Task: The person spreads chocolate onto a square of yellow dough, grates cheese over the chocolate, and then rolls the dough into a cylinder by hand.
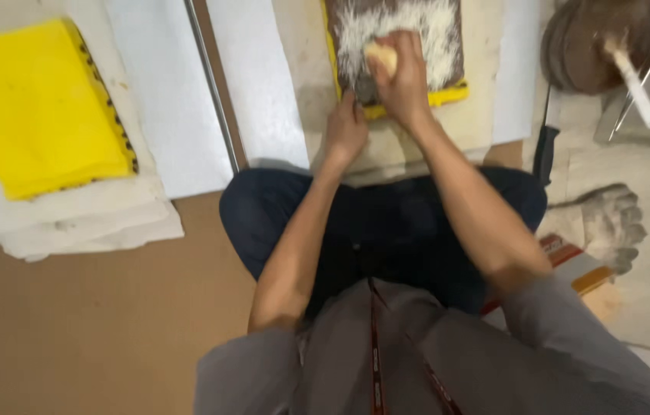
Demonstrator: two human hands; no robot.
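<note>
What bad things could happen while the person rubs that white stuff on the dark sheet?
The right hand presses a pale sponge onto the dark sheet, so white foam might spread past its yellow edge onto the paper underneath. The left hand pins only the near edge, so the sheet could slide. A black-handled tool lies close beside the person's knee and could get bumped.
</note>
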